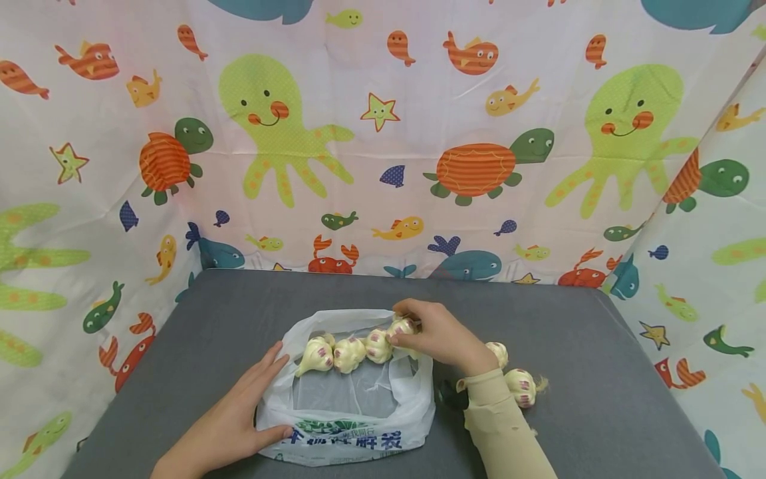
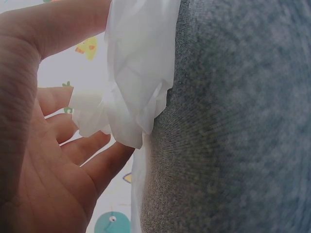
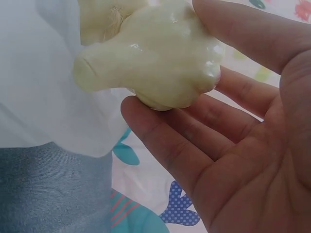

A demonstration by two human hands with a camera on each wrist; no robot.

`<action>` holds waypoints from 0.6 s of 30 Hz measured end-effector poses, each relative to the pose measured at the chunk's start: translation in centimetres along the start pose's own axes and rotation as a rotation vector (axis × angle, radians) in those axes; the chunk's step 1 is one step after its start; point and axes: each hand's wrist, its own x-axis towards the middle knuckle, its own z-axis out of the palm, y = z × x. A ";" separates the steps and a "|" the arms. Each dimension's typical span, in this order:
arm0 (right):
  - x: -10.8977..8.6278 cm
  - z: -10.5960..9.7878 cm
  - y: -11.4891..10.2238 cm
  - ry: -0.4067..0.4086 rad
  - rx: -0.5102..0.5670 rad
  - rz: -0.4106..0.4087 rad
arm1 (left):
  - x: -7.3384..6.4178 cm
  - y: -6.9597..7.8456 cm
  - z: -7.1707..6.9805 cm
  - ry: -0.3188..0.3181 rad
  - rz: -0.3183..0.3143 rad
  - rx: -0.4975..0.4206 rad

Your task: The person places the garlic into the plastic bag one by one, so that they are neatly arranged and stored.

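Note:
A white plastic bag [image 1: 347, 452] with green and blue print lies with its mouth spread wide. Inside it, several garlic bulbs [image 1: 349, 354] sit in a row along the far side. My right hand [image 1: 445, 336] holds a garlic bulb [image 3: 160, 53] between thumb and fingers at the bag's far right rim, at the end of that row. Fingers spread, my left hand [image 1: 230, 416] rests against the bag's left side, the thumb at its front. In the left wrist view, crumpled plastic [image 2: 138, 63] lies against the fingers.
Two more garlic bulbs, one of them a purple-streaked bulb [image 1: 522, 388], lie on the grey table [image 1: 598, 372] to the right of my right forearm. A dark object [image 1: 451, 396] is partly hidden by the right sleeve. A sea-animal curtain [image 1: 383, 66] surrounds the table.

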 end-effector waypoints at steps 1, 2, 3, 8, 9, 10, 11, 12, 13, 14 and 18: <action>0.0 0.1 0.0 0.000 -0.001 0.002 | 0.0 0.0 0.0 0.000 0.000 0.001; 0.0 0.1 0.0 0.000 -0.003 0.006 | 0.0 0.0 0.0 -0.001 0.000 0.004; 0.1 0.2 0.0 -0.001 -0.004 0.007 | 0.0 0.0 0.0 0.001 -0.001 0.002; 0.2 0.5 0.2 -0.009 -0.016 0.006 | 0.0 0.0 0.0 0.004 0.003 0.006; 0.2 0.5 0.2 -0.009 -0.016 0.004 | 0.0 0.0 0.0 0.005 0.003 0.005; 0.2 0.6 0.2 -0.010 -0.016 0.006 | 0.0 0.0 0.0 0.005 0.005 0.007; 0.2 0.6 0.2 -0.011 -0.018 0.006 | 0.0 0.0 0.0 0.006 0.005 0.007; 0.2 0.6 0.2 -0.012 -0.018 0.006 | 0.0 0.0 0.0 0.006 0.005 0.006; 0.2 0.6 0.1 -0.016 -0.018 0.010 | 0.0 0.1 0.0 0.007 0.006 0.006; 0.1 0.5 0.1 -0.017 -0.017 0.010 | 0.0 0.1 0.0 0.007 0.006 0.008; 0.1 0.5 0.1 -0.022 -0.016 0.010 | 0.0 0.2 -0.1 0.002 0.002 0.006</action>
